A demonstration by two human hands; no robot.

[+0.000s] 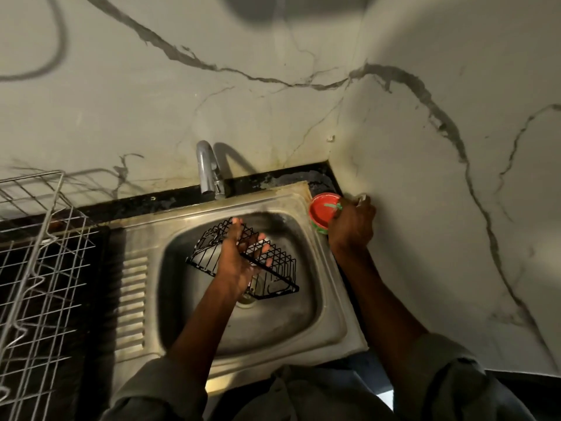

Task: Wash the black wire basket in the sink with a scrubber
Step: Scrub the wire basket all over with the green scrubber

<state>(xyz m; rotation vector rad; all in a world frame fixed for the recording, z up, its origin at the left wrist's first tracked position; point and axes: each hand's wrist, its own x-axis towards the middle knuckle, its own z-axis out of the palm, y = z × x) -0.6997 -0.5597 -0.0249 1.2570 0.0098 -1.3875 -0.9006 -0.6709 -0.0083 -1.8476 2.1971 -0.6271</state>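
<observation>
The black wire basket [274, 268] hangs tilted over the steel sink [321, 302]. My left hand [239, 256] grips it from below, fingers curled through its wires. At the sink's back right corner sits a red round tub [322, 211]. My right hand [352, 224] is at the tub's right edge, fingers bent over something green, the scrubber [335, 206], only a strip of which shows. The rest of it is hidden by my hand.
A chrome tap [208, 171] stands behind the sink, with no water visible. A large silver wire dish rack [36, 253] fills the left counter. The marble wall [425, 147] closes in right beside the sink. The drain [246, 300] lies under the basket.
</observation>
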